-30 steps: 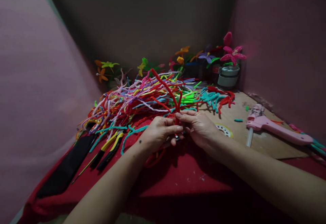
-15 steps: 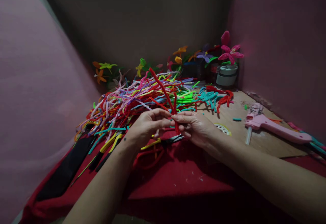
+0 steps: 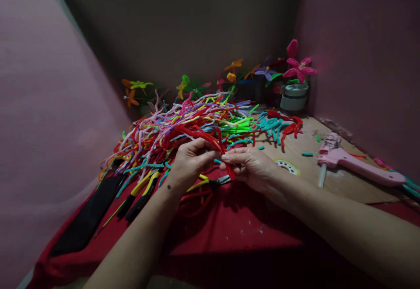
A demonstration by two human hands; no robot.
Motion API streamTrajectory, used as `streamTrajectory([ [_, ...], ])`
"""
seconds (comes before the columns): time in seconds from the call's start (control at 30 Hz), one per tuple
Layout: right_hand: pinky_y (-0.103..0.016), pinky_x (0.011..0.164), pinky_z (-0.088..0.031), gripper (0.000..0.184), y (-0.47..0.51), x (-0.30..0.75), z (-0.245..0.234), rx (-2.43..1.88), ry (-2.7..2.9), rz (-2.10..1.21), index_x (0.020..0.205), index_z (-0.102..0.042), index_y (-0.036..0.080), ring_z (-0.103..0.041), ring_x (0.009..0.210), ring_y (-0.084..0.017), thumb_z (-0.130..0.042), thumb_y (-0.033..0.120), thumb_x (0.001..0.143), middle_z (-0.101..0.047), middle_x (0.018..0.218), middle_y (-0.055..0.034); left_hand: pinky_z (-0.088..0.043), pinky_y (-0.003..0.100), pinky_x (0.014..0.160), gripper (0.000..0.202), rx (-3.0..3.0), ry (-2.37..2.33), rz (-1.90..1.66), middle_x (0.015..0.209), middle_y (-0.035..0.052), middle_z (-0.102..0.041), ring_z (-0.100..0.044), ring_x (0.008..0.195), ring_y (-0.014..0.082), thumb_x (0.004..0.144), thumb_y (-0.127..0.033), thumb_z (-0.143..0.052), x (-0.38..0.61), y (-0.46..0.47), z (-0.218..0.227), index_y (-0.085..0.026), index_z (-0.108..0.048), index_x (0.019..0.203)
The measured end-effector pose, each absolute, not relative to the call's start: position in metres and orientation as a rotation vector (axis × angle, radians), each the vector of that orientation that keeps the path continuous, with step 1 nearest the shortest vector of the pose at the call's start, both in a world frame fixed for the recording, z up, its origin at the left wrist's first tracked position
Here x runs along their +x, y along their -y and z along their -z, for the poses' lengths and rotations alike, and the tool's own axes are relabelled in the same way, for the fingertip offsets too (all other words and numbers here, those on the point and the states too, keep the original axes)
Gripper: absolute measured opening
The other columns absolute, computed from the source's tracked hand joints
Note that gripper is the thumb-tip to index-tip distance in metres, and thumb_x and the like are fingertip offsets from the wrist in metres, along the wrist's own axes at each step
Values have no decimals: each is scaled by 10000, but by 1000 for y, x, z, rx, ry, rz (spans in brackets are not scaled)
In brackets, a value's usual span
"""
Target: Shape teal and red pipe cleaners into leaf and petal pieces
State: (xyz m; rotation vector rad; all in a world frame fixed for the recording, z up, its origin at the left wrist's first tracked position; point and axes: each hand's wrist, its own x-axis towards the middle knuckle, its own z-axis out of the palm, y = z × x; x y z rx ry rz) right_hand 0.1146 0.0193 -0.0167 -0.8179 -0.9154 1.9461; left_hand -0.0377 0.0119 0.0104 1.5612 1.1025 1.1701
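Between my two hands is a bent red pipe cleaner (image 3: 231, 172), its lower end hanging below my fingers and its long part curving up to the left. My right hand (image 3: 246, 163) pinches it with thumb and forefinger. My left hand (image 3: 197, 160) is closed in a pinch at the bend, touching the same red pipe cleaner. Just below the hands lies a pair of pliers or scissors with yellow-and-black handles (image 3: 200, 184), partly hidden. Behind them spreads a heap of multicoloured pipe cleaners (image 3: 170, 120).
A pink glue gun (image 3: 357, 165) rests on a brown board (image 3: 315, 138) at right, near a tape roll (image 3: 288, 166). Yellow-and-black pliers (image 3: 141, 195) and a black flat object (image 3: 87, 216) lie left on the red cloth (image 3: 249, 232). Pipe-cleaner flowers (image 3: 299, 68) stand behind.
The long part of the red pipe cleaner, upright before, now leans over to the left above my left hand. The view has shifted slightly.
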Motion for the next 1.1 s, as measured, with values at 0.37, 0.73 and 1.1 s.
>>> streamTrajectory([
  [0.37,-184,340,-164,122,-20,117,15,-823,972,-1965,533,-575,121,-286,348,-15,-661,162,608,-563,473,0,-413,198,539,120,1641,-1098,-1213,705,7,-608,-517,590,94,628,-221,-689,-39,-15,-6,-170,-689,736],
  [0.73,-183,321,-154,187,-21,115,21,-818,1090,-1806,587,-540,148,-326,312,-27,-696,251,597,-495,426,46,-328,175,417,229,1492,-1055,-1025,606,-22,-570,-443,444,54,677,-282,-661,-38,-15,-9,-151,-630,862],
  [1.1,-169,298,-146,149,-14,109,18,-966,1317,-1776,523,-502,138,-307,273,-17,-595,157,638,-558,419,7,-326,153,301,204,1098,-996,-1023,443,0,-548,-437,316,57,729,-291,-614,-46,-23,-9,-93,-596,685],
])
